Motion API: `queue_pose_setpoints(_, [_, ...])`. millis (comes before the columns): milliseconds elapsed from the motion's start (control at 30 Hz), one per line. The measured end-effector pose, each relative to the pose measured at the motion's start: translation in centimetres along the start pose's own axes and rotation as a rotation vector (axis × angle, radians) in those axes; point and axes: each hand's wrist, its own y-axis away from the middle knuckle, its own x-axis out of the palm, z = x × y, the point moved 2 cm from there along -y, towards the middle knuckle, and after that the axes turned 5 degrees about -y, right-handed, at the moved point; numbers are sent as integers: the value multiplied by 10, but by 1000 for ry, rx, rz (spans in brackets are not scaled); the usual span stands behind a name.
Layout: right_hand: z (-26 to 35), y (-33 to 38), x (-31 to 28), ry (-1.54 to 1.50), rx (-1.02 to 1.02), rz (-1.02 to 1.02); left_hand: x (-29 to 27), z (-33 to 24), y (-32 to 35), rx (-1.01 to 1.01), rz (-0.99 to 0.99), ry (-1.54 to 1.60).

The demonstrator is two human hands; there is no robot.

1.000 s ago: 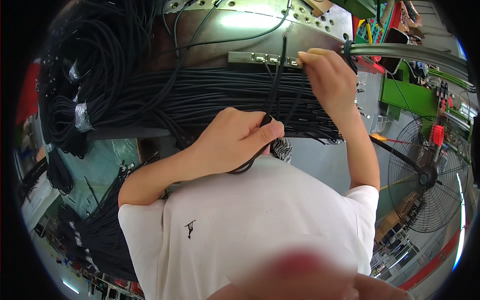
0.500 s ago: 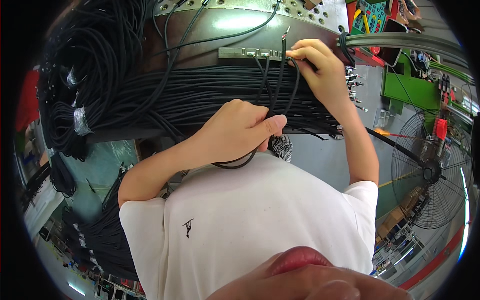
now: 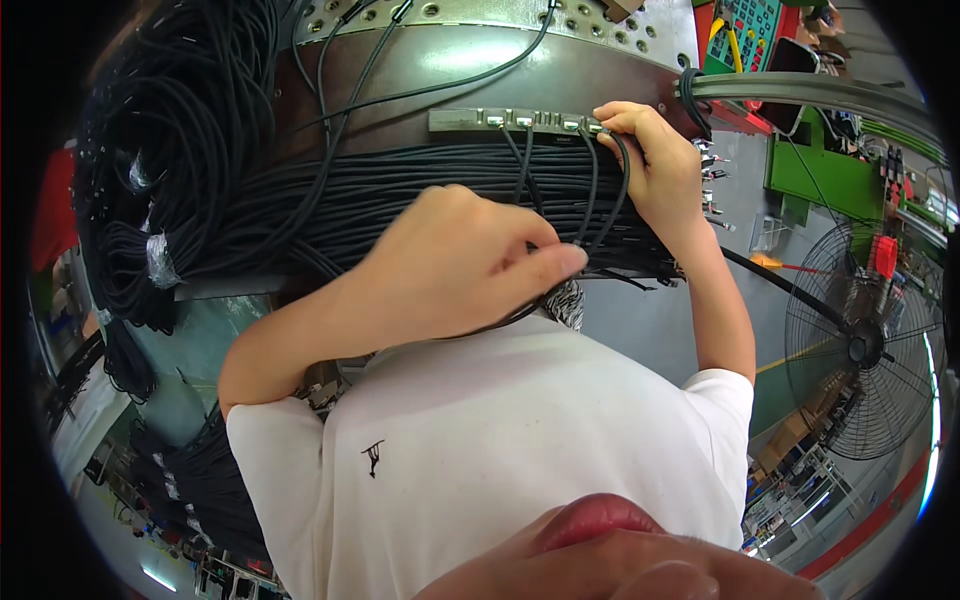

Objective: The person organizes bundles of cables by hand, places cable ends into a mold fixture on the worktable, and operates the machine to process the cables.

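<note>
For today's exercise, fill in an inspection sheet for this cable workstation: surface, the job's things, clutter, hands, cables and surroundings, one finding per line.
Surface: brown metal bench top with a strip of holes along its far edge.
Job's things: grey connector strip on the bench; four thin black leads run from it down to the hands.
Clutter: nothing seen loose on the bench.
Hands: right hand pinches a plug at the strip's right end; left hand closes its fingers on the leads.
Cables: thick flat bundle of black cables across the bench; coiled bundles hang at the left.
Surroundings: floor fan, green machine frame, grey floor.
</note>
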Motion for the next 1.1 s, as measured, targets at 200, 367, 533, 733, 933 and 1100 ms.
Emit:
queue_pose_setpoints(200, [7,-7,-3,182,-89,75,-82,32,-21,124,-490,-564])
queue_pose_setpoints(367, [12,-10,-1,302,-118,101,-153,69,-86,89,-625,-547])
queue_pose_setpoints(533, [11,-13,-4,263,-128,98,-112,89,-151,-107,-136,1002])
queue_pose_setpoints(733, [8,-16,-8,272,-277,150,-80,96,-168,34,146,1239])
queue_pose_setpoints(933, [-19,-34,-26,19,-18,433,-84,93,-165,78,136,1271])
queue_pose_setpoints(1100, [-74,-150,-9,734,-142,201,-81,107,-168,5,4,1068])
